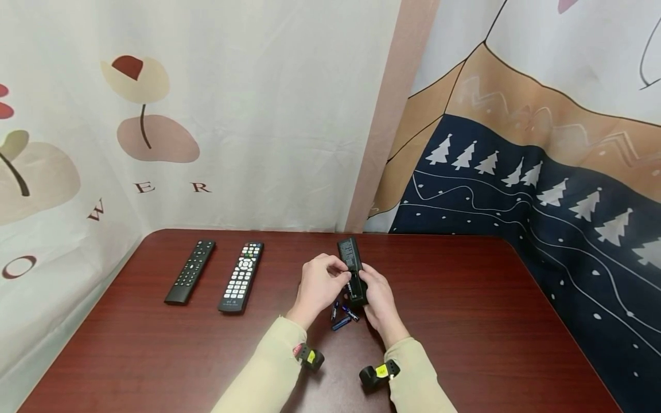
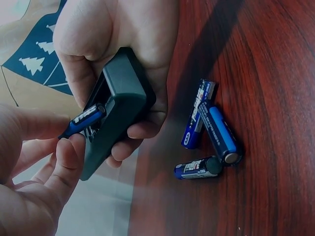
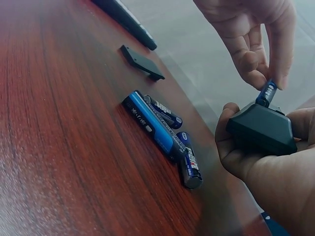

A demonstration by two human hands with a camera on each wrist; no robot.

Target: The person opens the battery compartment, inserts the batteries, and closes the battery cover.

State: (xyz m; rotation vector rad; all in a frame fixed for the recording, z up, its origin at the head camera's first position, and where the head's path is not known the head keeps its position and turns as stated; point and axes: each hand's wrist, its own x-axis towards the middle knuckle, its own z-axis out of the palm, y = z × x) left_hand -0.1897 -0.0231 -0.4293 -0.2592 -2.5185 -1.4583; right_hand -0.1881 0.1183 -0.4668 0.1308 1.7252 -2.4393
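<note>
My right hand [image 1: 381,301] holds a black remote control [image 1: 349,252] with its back turned up and its battery compartment uncovered. Between thumb and fingertips, my left hand [image 1: 321,285] pinches a blue battery [image 2: 84,121]. In the left wrist view this battery is tilted, one end at the compartment's opening; how far it is inside, I cannot tell. Below the remote lie three loose batteries on the table: a blue one [image 2: 197,115], a dark one with a bright blue stripe [image 2: 221,135] and a shorter-looking one [image 2: 197,168].
A small black battery cover [image 3: 141,63] lies beyond the loose batteries in the right wrist view. Two more remotes rest to the left, a plain black one [image 1: 190,272] and one with white buttons [image 1: 241,278]. Patterned curtains [image 1: 258,115] hang behind the reddish-brown table [image 1: 129,344].
</note>
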